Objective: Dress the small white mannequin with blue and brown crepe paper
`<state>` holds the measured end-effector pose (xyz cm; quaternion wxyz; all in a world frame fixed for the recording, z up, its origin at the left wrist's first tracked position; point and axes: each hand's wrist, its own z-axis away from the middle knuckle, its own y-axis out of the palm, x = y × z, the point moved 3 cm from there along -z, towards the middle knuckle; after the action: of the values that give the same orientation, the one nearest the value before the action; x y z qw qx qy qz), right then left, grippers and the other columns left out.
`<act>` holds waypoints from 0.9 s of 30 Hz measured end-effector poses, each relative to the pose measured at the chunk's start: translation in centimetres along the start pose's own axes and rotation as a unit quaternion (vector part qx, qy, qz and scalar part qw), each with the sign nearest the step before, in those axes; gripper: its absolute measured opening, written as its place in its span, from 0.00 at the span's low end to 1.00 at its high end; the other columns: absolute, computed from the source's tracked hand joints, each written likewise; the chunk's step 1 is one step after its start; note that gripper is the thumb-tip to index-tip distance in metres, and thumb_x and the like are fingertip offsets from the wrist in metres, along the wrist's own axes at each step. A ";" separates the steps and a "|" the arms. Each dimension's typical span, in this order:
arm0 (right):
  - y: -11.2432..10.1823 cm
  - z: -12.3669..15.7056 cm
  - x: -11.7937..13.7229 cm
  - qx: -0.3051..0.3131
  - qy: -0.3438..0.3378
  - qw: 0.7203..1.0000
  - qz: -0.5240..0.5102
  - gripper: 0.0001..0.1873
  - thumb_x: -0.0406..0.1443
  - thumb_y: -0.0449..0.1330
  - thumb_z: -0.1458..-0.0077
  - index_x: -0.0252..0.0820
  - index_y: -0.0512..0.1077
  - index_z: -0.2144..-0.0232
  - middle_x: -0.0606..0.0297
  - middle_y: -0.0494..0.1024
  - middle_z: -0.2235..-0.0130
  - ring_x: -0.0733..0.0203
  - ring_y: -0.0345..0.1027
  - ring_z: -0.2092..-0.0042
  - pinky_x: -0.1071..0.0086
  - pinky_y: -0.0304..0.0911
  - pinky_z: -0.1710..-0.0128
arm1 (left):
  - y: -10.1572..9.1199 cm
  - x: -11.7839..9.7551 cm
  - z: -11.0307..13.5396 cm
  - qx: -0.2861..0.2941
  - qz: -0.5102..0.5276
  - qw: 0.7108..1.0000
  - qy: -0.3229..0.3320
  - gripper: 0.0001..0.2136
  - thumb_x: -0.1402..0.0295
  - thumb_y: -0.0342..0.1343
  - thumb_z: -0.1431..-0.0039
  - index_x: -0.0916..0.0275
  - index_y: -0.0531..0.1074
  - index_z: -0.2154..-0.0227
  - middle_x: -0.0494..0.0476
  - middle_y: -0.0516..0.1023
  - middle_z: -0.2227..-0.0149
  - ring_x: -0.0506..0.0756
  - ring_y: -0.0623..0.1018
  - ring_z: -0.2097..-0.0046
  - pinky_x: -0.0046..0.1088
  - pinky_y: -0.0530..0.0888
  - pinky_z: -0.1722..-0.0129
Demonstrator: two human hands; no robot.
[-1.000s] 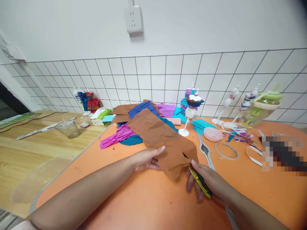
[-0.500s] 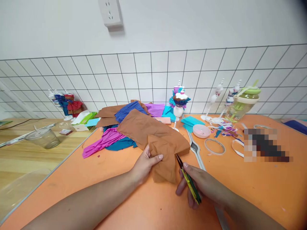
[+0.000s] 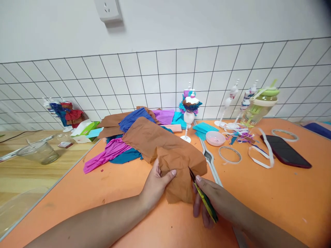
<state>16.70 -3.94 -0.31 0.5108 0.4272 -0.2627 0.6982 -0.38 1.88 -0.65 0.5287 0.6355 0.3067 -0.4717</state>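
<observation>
My left hand [image 3: 158,184] pinches a sheet of brown crepe paper [image 3: 178,182], thumb on top and fingers partly hidden behind it. The sheet is creased, and a larger brown piece [image 3: 155,137] spreads out behind it. In my right hand [image 3: 209,196] are thread snips [image 3: 205,199] with yellow and green handles. Their dark pointed tips reach the right side of the held sheet. Whether the blades are apart or together I cannot tell.
Blue, magenta and teal crepe paper [image 3: 113,151] lies behind at left. Decorated figures on white stands, one at centre [image 3: 190,117], line the tiled wall. A pink dish [image 3: 215,138], tape ring [image 3: 230,155], phone [image 3: 286,150] and green-lidded bottle [image 3: 261,106] are right; a glass cup [image 3: 43,153] is left.
The view has shifted slightly. The snips' tips have moved a little inward over the brown crepe paper's right side. My left hand still holds the sheet.
</observation>
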 end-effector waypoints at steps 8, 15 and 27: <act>-0.1 -0.4 0.0 -0.051 -0.022 0.998 0.002 0.27 0.58 0.41 0.38 0.42 0.64 0.65 0.67 0.76 0.79 0.65 0.66 0.85 0.74 0.59 0.85 | 1.4 -0.3 1.4 0.022 -0.009 1.000 0.010 0.27 0.70 0.64 0.47 0.59 0.61 0.45 0.64 0.72 0.43 0.62 0.74 0.44 0.42 0.71 0.45; -0.8 -0.2 0.2 -0.051 0.001 0.999 -0.002 0.29 0.58 0.41 0.38 0.41 0.66 0.68 0.67 0.72 0.85 0.64 0.63 0.87 0.71 0.63 0.83 | 0.7 0.1 0.9 -0.008 -0.045 0.999 0.023 0.31 0.74 0.64 0.49 0.58 0.59 0.43 0.61 0.70 0.41 0.61 0.70 0.40 0.39 0.69 0.42; -0.8 -0.3 0.0 -0.105 -0.047 0.991 0.064 0.28 0.62 0.42 0.42 0.45 0.60 0.72 0.74 0.67 0.86 0.65 0.63 0.85 0.71 0.63 0.82 | 0.5 0.4 1.4 0.100 0.092 0.978 -0.156 0.30 0.49 0.61 0.49 0.60 0.69 0.46 0.67 0.75 0.46 0.69 0.74 0.45 0.46 0.75 0.52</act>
<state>17.30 -3.40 -0.52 0.4940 0.3860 -0.3850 0.6773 -0.21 0.43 -0.81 0.5448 0.6296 0.1121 -0.5425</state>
